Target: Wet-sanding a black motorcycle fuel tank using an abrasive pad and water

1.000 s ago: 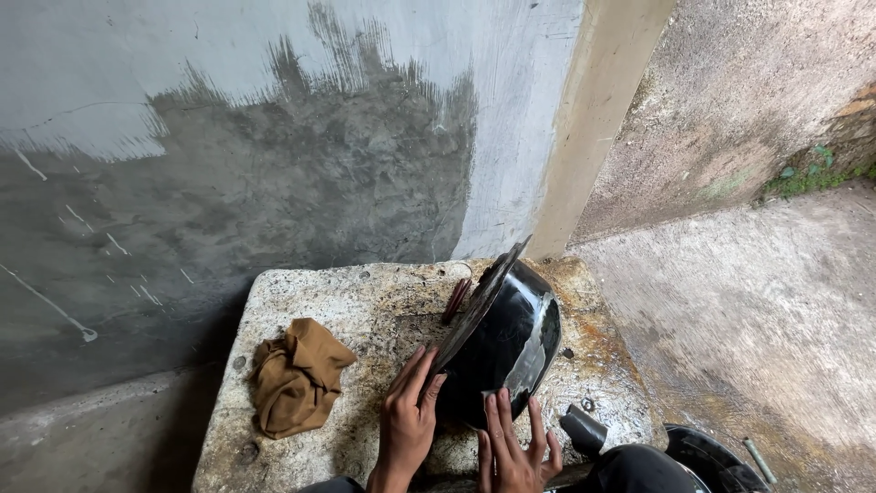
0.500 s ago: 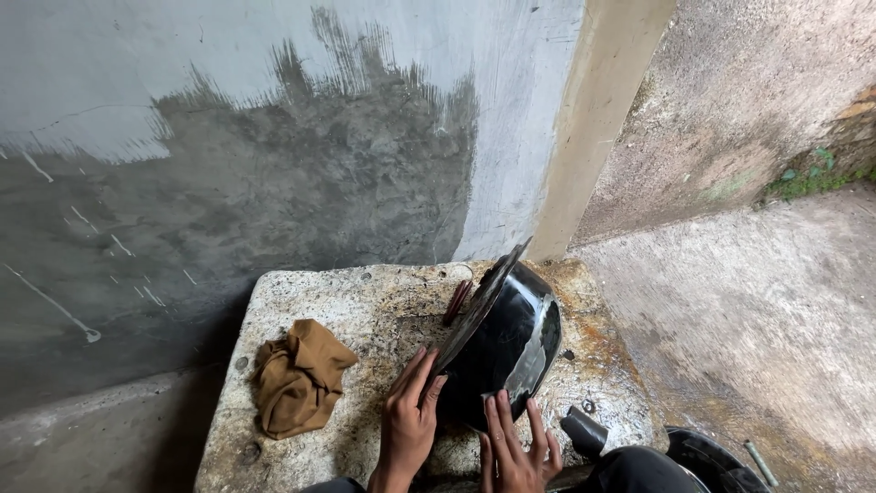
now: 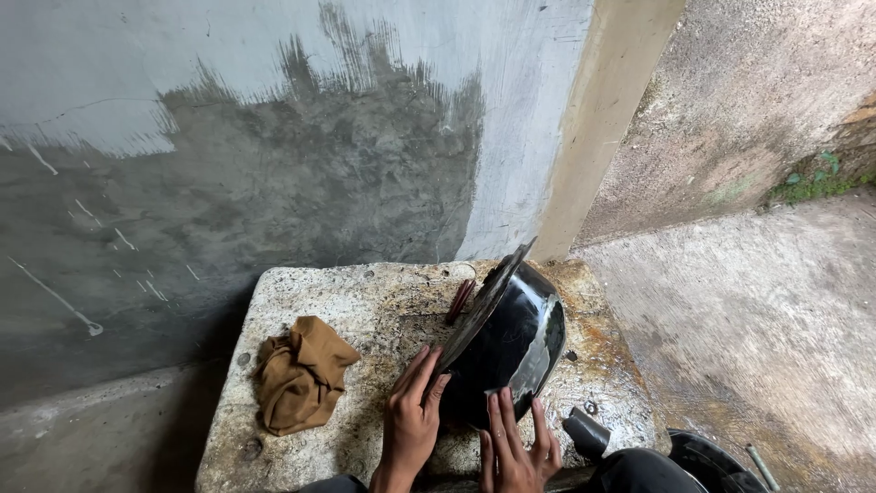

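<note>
While the left hand (image 3: 411, 415) lies flat and open-fingered against the raised visor (image 3: 481, 306), the right hand (image 3: 516, 447) spreads over the near shell of the black helmet (image 3: 511, 351), neither closing around it, seemingly to steady it. The helmet rests tilted on a stained stone slab (image 3: 365, 292); a brown rag (image 3: 301, 374) lies left of the helmet, apart.
</note>
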